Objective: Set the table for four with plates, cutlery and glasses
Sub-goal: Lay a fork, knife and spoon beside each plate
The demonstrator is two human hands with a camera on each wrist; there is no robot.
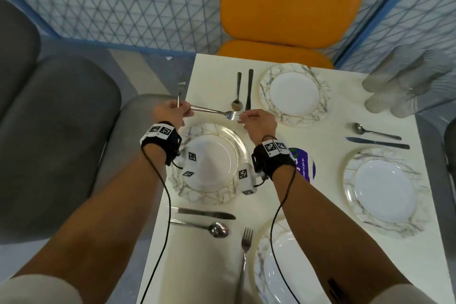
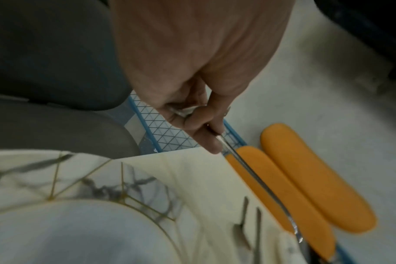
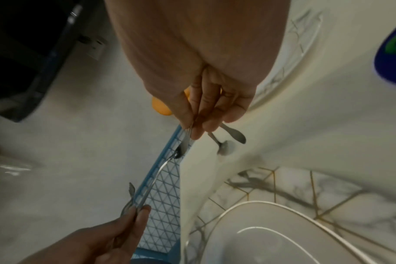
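My left hand [image 1: 183, 109] grips two forks by their handles just past the table's left edge. One fork [image 1: 181, 84] points away from me. The other fork [image 1: 212, 111] lies crosswise, and my right hand [image 1: 243, 116] pinches its tines [image 3: 184, 142] above the left plate [image 1: 212, 195]. In the left wrist view the crosswise fork [image 2: 260, 182] runs out from my curled fingers [image 2: 206, 139]. A spoon [image 1: 237, 96] and knife [image 1: 249, 89] lie beside the far plate [image 1: 293, 113]. Blurred glasses [image 1: 407, 86] stand at the far right corner.
The right plate [image 1: 385, 227] has a spoon [image 1: 375, 131] and knife [image 1: 377, 142] beside it. A knife [image 1: 204, 213], a spoon [image 1: 202, 226] and a fork [image 1: 245, 254] lie by the near plate [image 1: 264, 279]. An orange chair [image 1: 291, 5] and a grey chair [image 1: 61, 143] flank the table [image 1: 328, 136].
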